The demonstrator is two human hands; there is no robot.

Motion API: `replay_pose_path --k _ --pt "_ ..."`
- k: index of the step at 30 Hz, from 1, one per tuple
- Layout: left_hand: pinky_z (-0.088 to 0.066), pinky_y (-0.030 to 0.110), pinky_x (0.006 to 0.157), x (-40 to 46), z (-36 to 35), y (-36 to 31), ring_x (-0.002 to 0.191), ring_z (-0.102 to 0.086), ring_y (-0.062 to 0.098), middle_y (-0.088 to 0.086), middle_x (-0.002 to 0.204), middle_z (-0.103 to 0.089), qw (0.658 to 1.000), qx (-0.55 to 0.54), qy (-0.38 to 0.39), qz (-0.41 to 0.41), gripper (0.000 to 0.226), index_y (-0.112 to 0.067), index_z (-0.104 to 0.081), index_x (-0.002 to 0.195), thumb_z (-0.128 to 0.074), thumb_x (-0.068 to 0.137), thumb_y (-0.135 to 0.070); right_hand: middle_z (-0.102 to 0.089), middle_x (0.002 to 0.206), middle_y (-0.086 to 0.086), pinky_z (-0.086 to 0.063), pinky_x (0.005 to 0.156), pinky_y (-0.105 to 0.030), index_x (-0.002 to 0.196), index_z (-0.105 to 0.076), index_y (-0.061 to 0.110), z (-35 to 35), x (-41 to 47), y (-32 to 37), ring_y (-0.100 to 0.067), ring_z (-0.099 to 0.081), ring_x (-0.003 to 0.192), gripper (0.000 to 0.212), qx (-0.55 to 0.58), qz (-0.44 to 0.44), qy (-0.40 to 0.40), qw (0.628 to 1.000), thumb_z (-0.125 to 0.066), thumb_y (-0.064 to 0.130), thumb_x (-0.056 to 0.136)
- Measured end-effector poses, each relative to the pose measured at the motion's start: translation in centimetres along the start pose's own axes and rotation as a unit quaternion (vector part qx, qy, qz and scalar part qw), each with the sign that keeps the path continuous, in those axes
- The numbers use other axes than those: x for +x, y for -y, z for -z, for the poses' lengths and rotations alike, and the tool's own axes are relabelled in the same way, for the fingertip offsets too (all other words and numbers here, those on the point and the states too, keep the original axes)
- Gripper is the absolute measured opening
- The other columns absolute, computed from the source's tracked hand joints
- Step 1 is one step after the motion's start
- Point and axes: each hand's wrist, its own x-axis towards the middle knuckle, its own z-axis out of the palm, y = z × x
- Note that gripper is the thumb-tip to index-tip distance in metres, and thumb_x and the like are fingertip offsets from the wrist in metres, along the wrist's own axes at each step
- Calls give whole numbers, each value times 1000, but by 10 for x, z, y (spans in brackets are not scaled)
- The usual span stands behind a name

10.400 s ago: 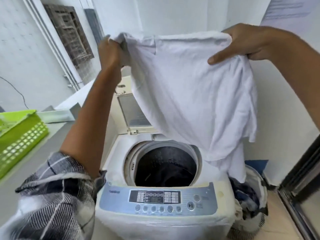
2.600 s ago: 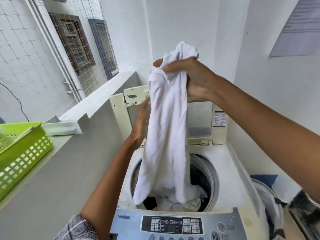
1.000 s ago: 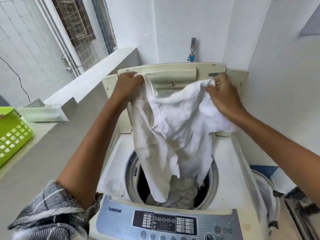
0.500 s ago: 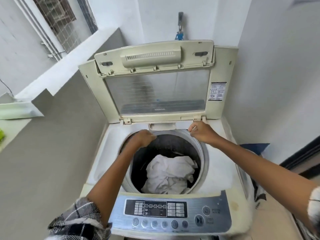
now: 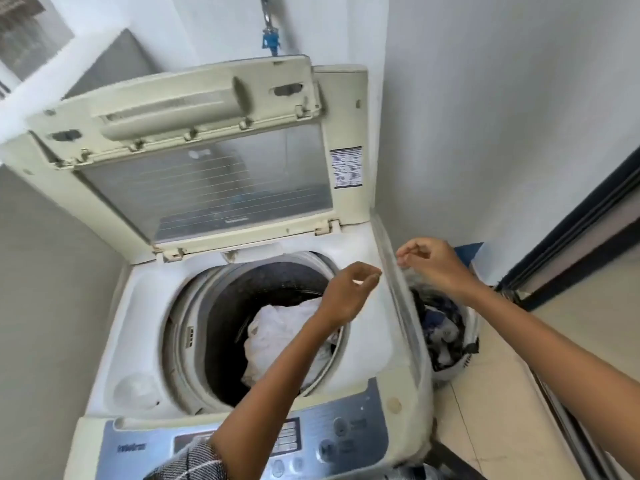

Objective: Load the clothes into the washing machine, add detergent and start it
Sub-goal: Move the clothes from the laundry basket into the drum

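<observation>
- Laundry first: I see a white garment (image 5: 277,337) lying crumpled in the drum (image 5: 263,306) of the washing machine (image 5: 363,341), low and toward the right side of the opening.
- I see the lid (image 5: 194,143) standing raised at the back, its clear window facing me.
- My left hand (image 5: 349,292) hangs over the right rim of the drum, above the machine's top deck. Its fingers are loosely curled and I see nothing between them; it holds no cloth.
- My right hand (image 5: 433,263) is out past the machine's right edge, above the laundry basket (image 5: 453,362). Fingers are bent with thumb and fingertips close together, but I see nothing pinched in them.
- The two hands are near each other, not touching.
- I see the basket on the floor just beside the machine's right wall, with dark and blue clothes (image 5: 440,327) still piled in it.
- The control panel (image 5: 346,434) runs along the near edge, partly covered by my left forearm and a plaid sleeve (image 5: 194,462).
- A tap with a blue fitting (image 5: 270,39) sits on the wall behind the lid.
- I cannot spot any detergent in this view.
</observation>
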Motion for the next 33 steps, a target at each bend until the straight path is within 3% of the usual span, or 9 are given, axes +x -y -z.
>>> replay_pose_path --k 6,12,15,18,21,24,27,31,33 --pt "-47 22 79 40 -105 -37 86 -60 7 -10 96 -63 998 -33 58 -21 16 -21 -64 105 -52 95 -21 -65 84 -13 -45 59 -7 95 -65 -5 71 8 -77 -14 -59 72 12 -5 -84 -34 996 -56 -6 87" --pt "-47 36 89 88 -219 -22 107 -58 24 6 119 -62 977 59 185 84 28 -15 -55 121 -48 96 -26 -65 87 -19 -48 65 -26 88 -66 0 102 29 -193 -22 -59 76 14 13 -240 -4 971 -55 -6 83" --pt "-46 39 92 107 -263 3 108 -57 27 10 119 -61 959 92 213 161 29 -12 -54 119 -47 95 -26 -65 79 -16 -47 68 -34 80 -65 4 99 41 -251 -27 -60 77 13 4 -306 31 952 -55 -1 84" --pt "-45 35 92 119 -292 34 110 -56 23 7 122 -60 946 96 212 228 32 -15 -53 124 -45 96 -29 -63 80 -23 -44 67 -34 80 -61 -9 87 56 -303 -31 -60 78 16 -25 -353 62 933 -53 3 86" --pt "-44 33 96 134 -311 74 114 -54 22 7 128 -56 934 107 205 273 33 -16 -50 127 -45 97 -28 -47 71 -19 -32 63 -30 67 -46 6 73 76 -350 -26 -48 68 23 -57 -367 94 924 -50 8 89" --pt "-44 28 93 155 -325 116 114 -55 21 6 128 -57 926 103 184 314 32 -17 -50 126 -44 96 -24 -45 71 -22 -31 61 -35 65 -43 -1 56 103 -400 -28 -46 66 28 -98 -378 115 913 -44 8 91" --pt "-43 25 93 184 -341 161 114 -56 18 4 126 -58 925 89 158 335 30 -16 -52 124 -45 96 -20 -31 56 -7 -22 57 -31 56 -28 11 34 136 -452 -22 -33 55 41 -123 -367 133 912 -45 9 94" --pt "-43 24 91 220 -358 215 110 -58 16 1 122 -60 927 87 133 339 28 -19 -55 121 -46 95 -20 -29 59 -9 -21 60 -32 57 -26 13 -2 186 -509 -28 -39 63 43 -125 -337 152 921 -43 7 95" --pt "-46 28 93 229 -363 239 108 -59 17 1 121 -59 930 91 131 333 27 -21 -55 120 -46 95 -21 -38 65 -13 -27 62 -34 63 -35 10 -23 212 -531 -29 -46 68 34 -117 -341 152 920 -45 10 95"
